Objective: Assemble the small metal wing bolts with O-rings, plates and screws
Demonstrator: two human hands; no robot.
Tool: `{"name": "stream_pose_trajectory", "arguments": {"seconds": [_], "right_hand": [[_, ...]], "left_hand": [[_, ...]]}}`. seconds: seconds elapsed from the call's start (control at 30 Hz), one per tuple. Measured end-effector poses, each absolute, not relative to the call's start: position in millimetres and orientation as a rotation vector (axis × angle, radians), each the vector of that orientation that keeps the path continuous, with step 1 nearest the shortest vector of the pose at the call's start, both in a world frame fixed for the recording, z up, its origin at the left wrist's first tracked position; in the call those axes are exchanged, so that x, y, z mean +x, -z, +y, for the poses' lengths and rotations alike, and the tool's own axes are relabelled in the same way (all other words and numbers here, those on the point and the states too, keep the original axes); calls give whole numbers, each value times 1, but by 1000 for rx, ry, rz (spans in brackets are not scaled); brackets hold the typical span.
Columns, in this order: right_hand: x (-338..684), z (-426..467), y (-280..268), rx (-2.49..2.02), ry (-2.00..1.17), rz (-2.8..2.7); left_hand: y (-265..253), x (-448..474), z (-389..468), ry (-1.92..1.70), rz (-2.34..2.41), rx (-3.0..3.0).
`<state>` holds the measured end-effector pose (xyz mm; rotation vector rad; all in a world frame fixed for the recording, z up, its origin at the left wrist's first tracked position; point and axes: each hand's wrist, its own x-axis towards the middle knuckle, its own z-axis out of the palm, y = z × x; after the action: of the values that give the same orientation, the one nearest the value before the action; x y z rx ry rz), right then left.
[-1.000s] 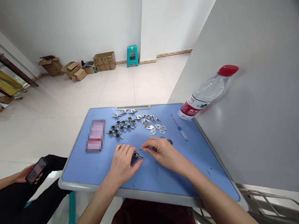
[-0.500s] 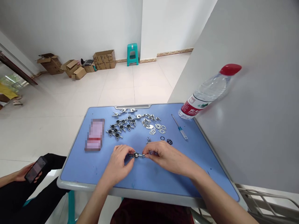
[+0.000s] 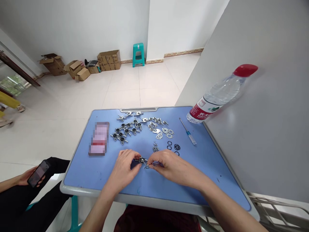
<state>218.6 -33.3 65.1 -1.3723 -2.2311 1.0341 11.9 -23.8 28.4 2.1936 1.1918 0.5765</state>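
Observation:
Near the front of the blue table (image 3: 89,177), my left hand (image 3: 123,170) is closed, thumb and fingers pinching a small metal fitting (image 3: 142,160) with a dark round centre. My right hand (image 3: 172,166) pinches a small shiny metal stem with a flat end (image 3: 146,166), its tip at the middle of the fitting. Its fingers hide part of the stem. Just beyond my hands are small metal balls or nuts (image 3: 155,148), too small to name, and black rubber rings (image 3: 177,147). Farther back lie several similar fittings (image 3: 122,139) and flat metal plates (image 3: 169,136).
A screwdriver (image 3: 190,137) and a tilted water bottle (image 3: 207,104) are at the right, the bottle near a grey panel (image 3: 265,129). A phone (image 3: 99,138) lies at the left. Beside the table a seated person's hand holds another phone (image 3: 38,173). Boxes (image 3: 109,60) and a stool (image 3: 138,54) stand behind.
The metal stem in my right hand has tilted, its flat end now lower and closer to me. My left hand stays around the fitting. The view has shifted slightly.

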Motion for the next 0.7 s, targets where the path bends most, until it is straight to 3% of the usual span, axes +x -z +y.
{"name": "stream_pose_trajectory", "arguments": {"seconds": [0.7], "right_hand": [[214,-24,-58,-1486,-1139,-2128]], "left_hand": [[-32,11,-25,-559,1190,2178]]}}
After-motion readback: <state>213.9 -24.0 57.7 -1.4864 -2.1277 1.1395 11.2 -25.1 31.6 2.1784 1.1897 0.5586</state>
